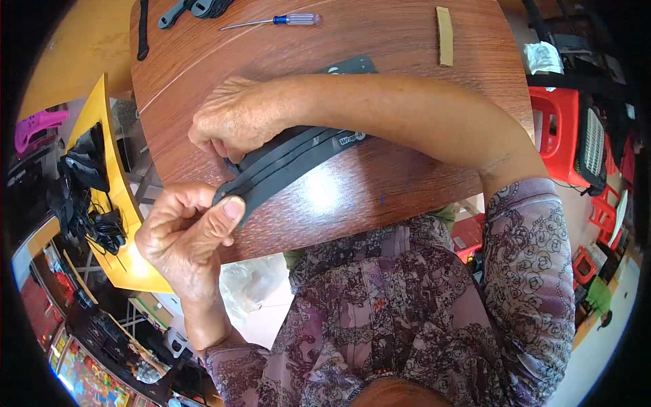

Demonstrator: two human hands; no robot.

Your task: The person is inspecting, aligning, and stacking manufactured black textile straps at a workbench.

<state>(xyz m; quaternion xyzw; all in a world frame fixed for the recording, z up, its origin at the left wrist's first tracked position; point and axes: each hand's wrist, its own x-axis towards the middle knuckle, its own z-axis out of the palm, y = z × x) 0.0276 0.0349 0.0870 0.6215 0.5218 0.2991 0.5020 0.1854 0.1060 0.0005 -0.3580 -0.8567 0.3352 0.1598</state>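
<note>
Well, dark straps (291,160) have white writing (352,138), two o'clock from left fingers (222,217) pinching them; right fingers (202,138) curl at twelve, hold hidden.

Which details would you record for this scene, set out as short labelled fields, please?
Left hand: pinching the near end of the dark grey straps, thumb on top
Right hand: curled at the straps' far edge, fingertips partly hidden
Straps: layered, passing beneath the right forearm
Surface: reddish-brown table
Far side: screwdriver with translucent handle; tan strip further right
</note>
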